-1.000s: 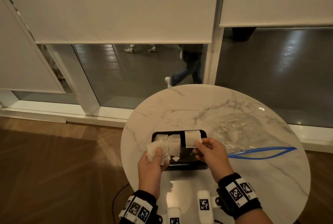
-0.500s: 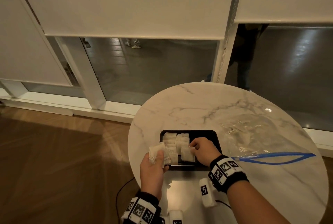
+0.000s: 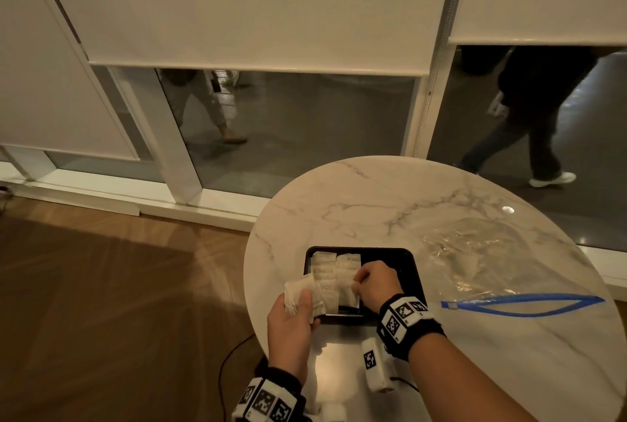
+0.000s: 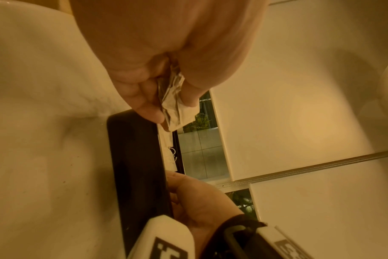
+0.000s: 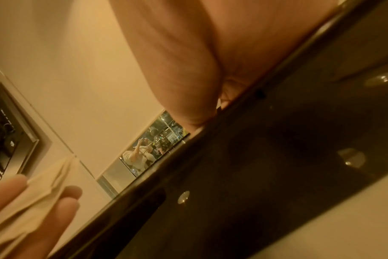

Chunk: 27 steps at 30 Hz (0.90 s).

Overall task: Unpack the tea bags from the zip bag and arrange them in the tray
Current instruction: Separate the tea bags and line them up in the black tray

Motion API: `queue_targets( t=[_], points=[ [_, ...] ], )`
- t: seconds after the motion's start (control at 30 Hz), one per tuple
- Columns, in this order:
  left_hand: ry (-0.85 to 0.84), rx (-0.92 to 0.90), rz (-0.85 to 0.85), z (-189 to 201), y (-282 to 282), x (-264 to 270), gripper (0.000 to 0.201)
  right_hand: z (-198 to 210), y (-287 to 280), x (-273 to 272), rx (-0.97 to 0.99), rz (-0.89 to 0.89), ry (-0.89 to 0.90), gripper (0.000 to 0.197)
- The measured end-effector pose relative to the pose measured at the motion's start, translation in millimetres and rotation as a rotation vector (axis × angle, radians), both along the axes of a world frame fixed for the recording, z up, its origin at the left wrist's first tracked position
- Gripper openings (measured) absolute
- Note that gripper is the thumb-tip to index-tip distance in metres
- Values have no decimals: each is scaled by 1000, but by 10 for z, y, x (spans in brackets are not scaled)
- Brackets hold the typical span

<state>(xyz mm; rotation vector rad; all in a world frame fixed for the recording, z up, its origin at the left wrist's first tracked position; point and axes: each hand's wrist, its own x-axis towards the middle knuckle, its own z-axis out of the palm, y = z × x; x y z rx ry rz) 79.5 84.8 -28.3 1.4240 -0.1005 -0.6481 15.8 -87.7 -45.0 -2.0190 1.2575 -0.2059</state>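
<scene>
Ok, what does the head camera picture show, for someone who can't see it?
A left hand holds white paper tea bags while the right hand sets one into a black rectangular tray on a round marble table.

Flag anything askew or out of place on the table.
Nothing stands out. Tea bags lie in rows in the black tray; the left hand holds spare tea bags; the zip bag lies open beside the tray.

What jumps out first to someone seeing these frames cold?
Two hands over a black tray at the near edge of a round marble table: the left hand grips a bunch of tea bags, the right hand sets one down beside rows already laid. To the right lies a clear zip bag, its blue seal open.
</scene>
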Motion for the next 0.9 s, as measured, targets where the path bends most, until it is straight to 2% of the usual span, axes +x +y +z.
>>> queue_targets(
  t=[0.6,0.73,0.83,0.9],
  points=[
    [-46,37,-15,81,6,20,14,89,27,-21,-41,-54,35,12],
    [-51,0,-24,129,14,19,16,239,37,-122,-53,-148,-95,19],
    [-25,-40,-52,207,-17,-17,16,415,131,-229,-19,-198,-293,12],
    [-3,-60,-85,276,-60,-55,18,524,232,-314,52,-162,-416,5]
  ],
)
